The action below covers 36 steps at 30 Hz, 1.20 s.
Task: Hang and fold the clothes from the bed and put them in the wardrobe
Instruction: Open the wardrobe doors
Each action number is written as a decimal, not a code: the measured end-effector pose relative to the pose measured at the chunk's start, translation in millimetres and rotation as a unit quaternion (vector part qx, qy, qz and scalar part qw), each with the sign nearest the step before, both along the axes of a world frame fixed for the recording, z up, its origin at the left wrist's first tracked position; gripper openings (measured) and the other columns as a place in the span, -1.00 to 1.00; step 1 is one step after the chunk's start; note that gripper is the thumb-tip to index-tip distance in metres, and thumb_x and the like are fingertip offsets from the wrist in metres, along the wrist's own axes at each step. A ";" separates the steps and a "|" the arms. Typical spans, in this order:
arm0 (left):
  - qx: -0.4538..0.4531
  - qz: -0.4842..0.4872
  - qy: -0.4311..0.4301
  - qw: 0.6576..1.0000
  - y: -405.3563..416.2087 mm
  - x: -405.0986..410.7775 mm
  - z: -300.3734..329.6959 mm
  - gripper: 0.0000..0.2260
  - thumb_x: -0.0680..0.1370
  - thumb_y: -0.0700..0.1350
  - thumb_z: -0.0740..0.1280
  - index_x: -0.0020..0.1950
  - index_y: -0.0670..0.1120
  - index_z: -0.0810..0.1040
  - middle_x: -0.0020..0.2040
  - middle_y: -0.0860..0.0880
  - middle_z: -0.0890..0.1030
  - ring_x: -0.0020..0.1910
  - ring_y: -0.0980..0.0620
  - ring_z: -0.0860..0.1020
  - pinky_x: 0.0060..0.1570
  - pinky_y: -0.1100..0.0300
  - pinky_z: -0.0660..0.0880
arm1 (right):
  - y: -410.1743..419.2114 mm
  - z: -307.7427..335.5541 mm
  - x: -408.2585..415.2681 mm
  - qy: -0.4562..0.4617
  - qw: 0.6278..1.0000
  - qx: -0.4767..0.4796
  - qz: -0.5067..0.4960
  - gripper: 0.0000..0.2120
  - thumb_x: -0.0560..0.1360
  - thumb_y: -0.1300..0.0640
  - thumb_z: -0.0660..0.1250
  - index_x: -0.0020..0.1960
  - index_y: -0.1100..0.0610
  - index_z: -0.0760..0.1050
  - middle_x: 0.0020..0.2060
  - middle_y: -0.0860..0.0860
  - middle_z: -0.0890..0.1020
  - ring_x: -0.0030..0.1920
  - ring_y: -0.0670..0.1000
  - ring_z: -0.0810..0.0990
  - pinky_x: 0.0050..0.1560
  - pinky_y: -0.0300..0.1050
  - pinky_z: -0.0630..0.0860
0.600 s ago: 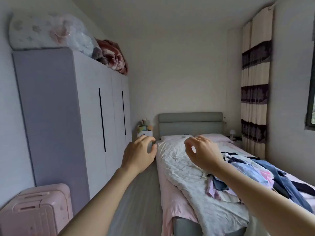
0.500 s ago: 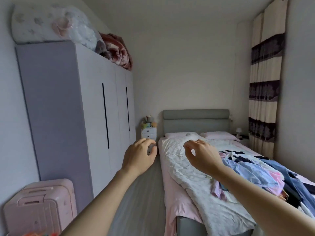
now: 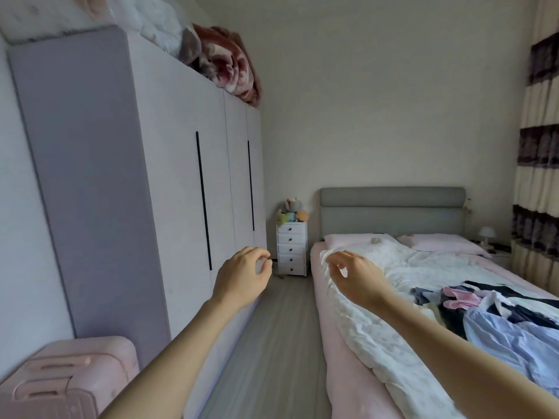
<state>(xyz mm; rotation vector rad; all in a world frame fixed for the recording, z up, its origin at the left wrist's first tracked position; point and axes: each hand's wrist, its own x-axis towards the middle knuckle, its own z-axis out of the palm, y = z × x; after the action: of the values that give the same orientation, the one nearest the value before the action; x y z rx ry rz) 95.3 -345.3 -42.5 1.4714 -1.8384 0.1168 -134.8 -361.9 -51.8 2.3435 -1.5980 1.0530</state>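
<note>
- Clothes [image 3: 496, 316]: heaped on the right half of the bed [image 3: 357, 370], well apart from both my hands.
- My left hand [image 3: 242, 276] and my right hand [image 3: 357, 279]: raised in mid-air, fingers loosely curled, holding nothing.
- Bed: long axis runs away from me to the headboard [image 3: 390, 213].
- Wardrobe [image 3: 169, 176]: doors closed, along the left wall; a bare floor aisle [image 3: 272, 343] separates it from the bed.

clothes [image 3: 499, 316]: my pile at four o'clock runs off the right edge, and I can't tell one garment from another.
suitcase [image 3: 69, 376]: at seven o'clock, cut by the bottom-left corner.
bedding [image 3: 90, 16]: atop my wardrobe [image 3: 127, 176] at eleven o'clock, cropped by the top edge, blurred.
curtain [image 3: 538, 164]: at three o'clock, sliced by the right edge.
toys [image 3: 292, 210]: too small to identify.
</note>
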 end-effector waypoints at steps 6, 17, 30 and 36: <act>0.034 0.006 -0.016 0.999 -130.6 11.6 -17.6 -0.78 0.60 -0.03 0.18 0.17 -0.03 0.53 0.18 0.07 0.55 0.14 0.05 0.51 0.07 0.18 0.44 | -136.8 -11.1 12.2 0.009 1.000 0.025 0.009 -0.80 0.57 0.13 0.16 -0.01 0.16 0.53 -0.06 0.01 0.60 -0.10 0.03 0.56 -0.18 -0.06 0.51; 0.037 0.079 0.093 0.992 -363.2 46.9 -27.3 -0.79 0.58 -0.08 0.23 0.18 -0.03 0.55 0.16 0.10 0.55 0.11 0.13 0.52 0.05 0.24 0.41 | -405.9 -12.6 59.7 -0.042 0.990 0.071 0.114 -0.73 0.58 0.11 0.16 0.23 0.08 0.51 0.14 -0.01 0.60 0.08 0.05 0.58 0.04 -0.06 0.51; -0.029 0.236 0.105 0.966 -585.9 193.4 -43.3 -0.79 0.58 -0.12 0.23 0.18 -0.05 0.55 0.14 0.07 0.57 0.10 0.09 0.53 0.00 0.24 0.40 | -670.5 -47.3 227.0 -0.079 0.961 0.100 0.247 -0.74 0.57 0.15 0.18 0.21 0.08 0.52 0.08 -0.04 0.61 0.05 -0.04 0.58 0.09 -0.11 0.51; -0.023 0.272 0.155 0.950 -699.8 278.9 -31.9 -0.71 0.58 -0.11 0.21 0.31 -0.02 0.42 0.22 0.06 0.50 0.14 0.08 0.50 0.02 0.21 0.39 | -789.2 -36.8 329.1 -0.079 0.951 0.102 0.280 -0.73 0.58 0.15 0.15 0.23 0.07 0.51 0.09 -0.07 0.60 0.05 -0.06 0.56 0.11 -0.14 0.48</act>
<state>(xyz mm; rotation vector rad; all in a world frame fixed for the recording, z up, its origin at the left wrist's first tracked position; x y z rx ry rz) 374.2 -1045.1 -74.4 1.8132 -1.1434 0.1829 194.3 -1151.1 -88.6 3.0300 -1.1413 1.2431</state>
